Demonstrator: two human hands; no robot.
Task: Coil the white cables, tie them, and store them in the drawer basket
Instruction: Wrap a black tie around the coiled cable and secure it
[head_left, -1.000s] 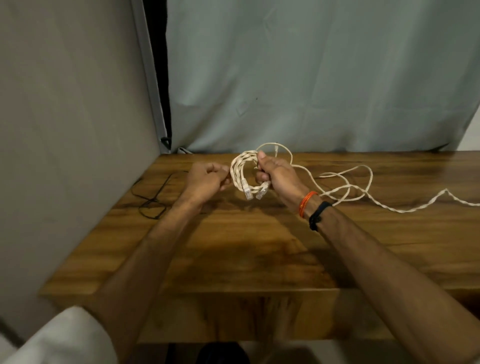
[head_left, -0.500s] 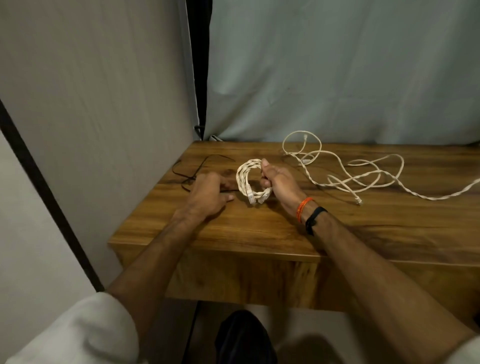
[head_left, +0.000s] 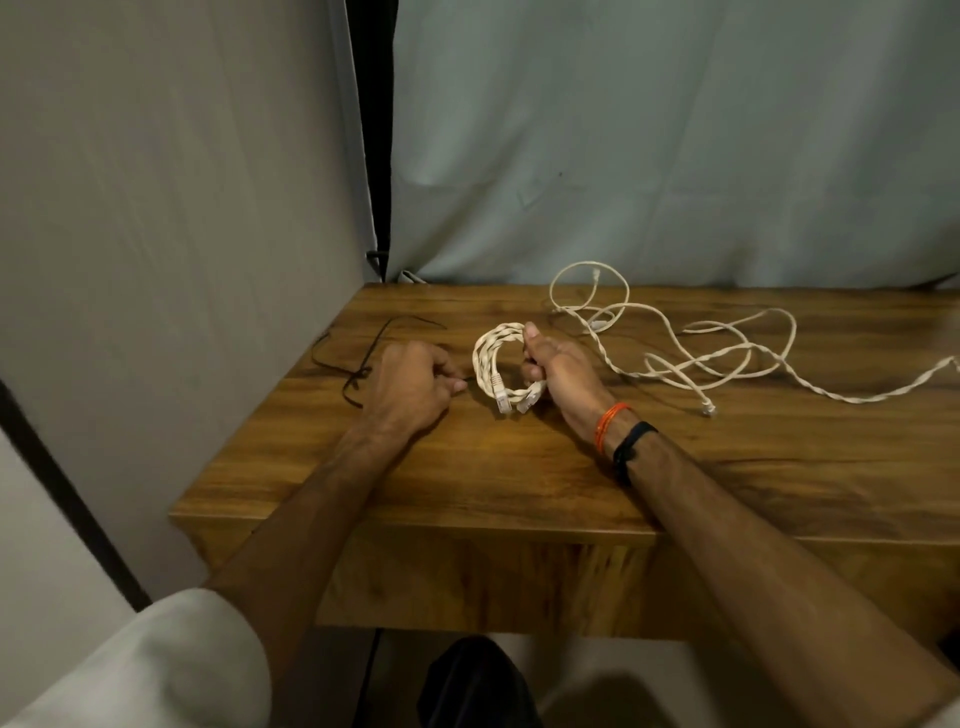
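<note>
Head view, inspector's query: where does the coiled white cable stand relative to the two hands?

— Reply: It stands between them, held up on edge just above the wooden table. The right hand has it: fingers curled round the right side of the loop, thumb lying up along the strands. Two plug ends hang at the bottom of the loop, beside that hand's fingers.

— Query: And the left hand?

— Reply: Just left of the coil, apart from it by a small gap. Its fingers are curled, thumb and forefinger drawn together toward the coil. A black tie lies on the table beneath and behind this hand, with a thin dark strand running from the fingertips toward the coil. It appears pinched, though the contact is too small to confirm.

— Query: What does the coming move turn on?

— Reply: In my judgement, on the tie reaching the coil. The loop's open centre faces roughly toward the camera, so the tie must pass through it and round the bundled strands, on the left hand's side.

— Query: Anything outstanding?

— Reply: A loose white cable sprawls uncoiled at the right, well apart from both hands. No drawer basket is in view.
</note>
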